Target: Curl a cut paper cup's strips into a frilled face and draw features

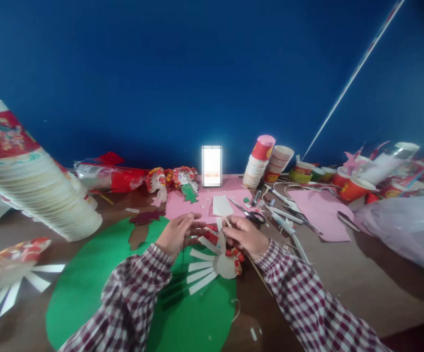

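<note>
A paper cup cut into strips [226,265] is splayed out above the green paper, its white strips fanned to the left and red printed strips curled on the right. My right hand [246,236] pinches one of its upright white strips between thumb and fingers. My left hand [180,235] is just left of the upper strips, fingers apart and nothing visible in them. Under both lies a large green paper sheet [87,274] with a brown paper cutout [138,236] on it. Scissors [255,216] rest beyond my right hand.
A tall leaning stack of paper cups [51,181] is at the left, above another cut-open cup [10,271]. Pink paper [175,205], decorated cup figures [185,181] and more cup stacks [258,164] stand at the back. A plastic bag [410,230] bulges at the right.
</note>
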Action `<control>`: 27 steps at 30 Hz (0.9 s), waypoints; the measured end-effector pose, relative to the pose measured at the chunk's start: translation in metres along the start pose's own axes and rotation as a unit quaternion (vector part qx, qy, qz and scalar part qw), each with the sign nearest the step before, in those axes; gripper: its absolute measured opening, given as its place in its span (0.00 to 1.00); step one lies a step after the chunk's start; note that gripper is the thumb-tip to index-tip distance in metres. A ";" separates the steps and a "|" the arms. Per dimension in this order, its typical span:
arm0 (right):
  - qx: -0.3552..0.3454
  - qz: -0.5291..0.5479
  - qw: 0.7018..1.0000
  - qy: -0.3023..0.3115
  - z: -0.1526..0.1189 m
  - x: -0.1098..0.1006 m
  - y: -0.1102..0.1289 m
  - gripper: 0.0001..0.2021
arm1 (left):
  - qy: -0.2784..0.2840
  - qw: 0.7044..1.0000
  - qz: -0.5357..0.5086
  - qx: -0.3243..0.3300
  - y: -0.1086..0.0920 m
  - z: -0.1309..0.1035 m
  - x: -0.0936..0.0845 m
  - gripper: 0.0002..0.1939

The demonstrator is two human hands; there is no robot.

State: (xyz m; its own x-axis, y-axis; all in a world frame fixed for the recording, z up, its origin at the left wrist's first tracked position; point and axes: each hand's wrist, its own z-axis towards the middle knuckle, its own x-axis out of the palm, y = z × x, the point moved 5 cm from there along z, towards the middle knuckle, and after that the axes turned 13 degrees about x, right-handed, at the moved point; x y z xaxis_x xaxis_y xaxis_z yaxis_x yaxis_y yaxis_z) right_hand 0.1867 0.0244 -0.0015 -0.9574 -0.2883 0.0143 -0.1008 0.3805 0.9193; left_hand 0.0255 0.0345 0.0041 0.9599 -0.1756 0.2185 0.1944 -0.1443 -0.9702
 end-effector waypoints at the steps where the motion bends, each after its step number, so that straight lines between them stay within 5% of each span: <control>1: 0.003 -0.001 1.000 -0.001 -0.001 0.000 0.000 0.10 | 0.009 1.000 0.016 0.002 0.002 0.002 -0.001 0.18; 10: 0.020 0.011 1.000 0.016 -0.002 0.007 -0.002 0.12 | 0.135 0.985 0.097 0.047 0.019 0.003 0.015 0.21; 19: 0.004 0.006 0.999 0.036 0.000 0.016 -0.009 0.11 | 0.113 0.990 0.069 0.050 0.020 0.000 0.018 0.14; 27: -0.036 -0.041 0.998 -0.008 -0.006 -0.001 0.008 0.17 | 0.065 0.992 0.097 0.053 0.018 0.006 0.012 0.18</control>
State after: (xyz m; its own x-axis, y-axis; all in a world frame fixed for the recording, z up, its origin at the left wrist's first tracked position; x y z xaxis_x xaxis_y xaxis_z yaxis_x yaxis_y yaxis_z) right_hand 0.1890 0.0226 0.0083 -0.9512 -0.3011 -0.0681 -0.1598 0.2913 0.9432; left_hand 0.0416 0.0354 -0.0118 0.9487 -0.3144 0.0318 0.0358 0.0070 -0.9993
